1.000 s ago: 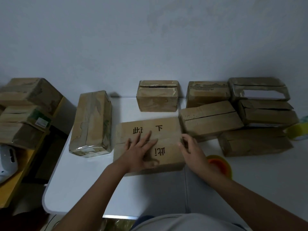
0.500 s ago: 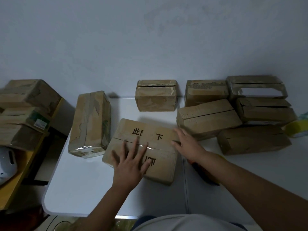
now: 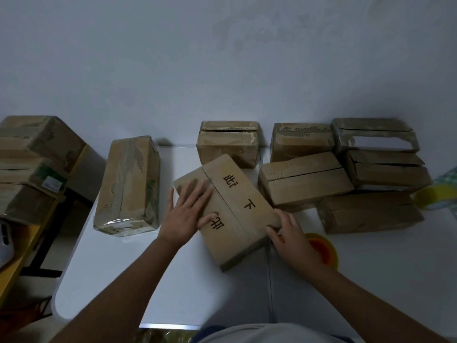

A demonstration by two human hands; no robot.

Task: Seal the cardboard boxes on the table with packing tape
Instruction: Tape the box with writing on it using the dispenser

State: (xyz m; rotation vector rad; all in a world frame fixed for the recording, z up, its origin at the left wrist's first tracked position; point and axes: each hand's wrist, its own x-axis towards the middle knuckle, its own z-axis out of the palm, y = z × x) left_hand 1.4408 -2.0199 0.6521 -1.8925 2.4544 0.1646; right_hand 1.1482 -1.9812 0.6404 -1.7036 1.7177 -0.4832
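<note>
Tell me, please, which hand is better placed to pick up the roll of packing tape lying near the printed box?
The right hand, probably. It grips the near corner of the printed box right beside the orange tape roll, while the left hand lies flat on the box top, across the box from the roll.

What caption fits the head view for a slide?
Both hands, left and right, turn the printed box on the white table beside a tape roll.

The near part of the white table (image 3: 153, 280) is bare, so a hand can pass there. A tall box (image 3: 128, 186) stands on the left. A crowd of boxes (image 3: 346, 174) fills the right back. A tape roll (image 3: 326, 248) sits near the right.
</note>
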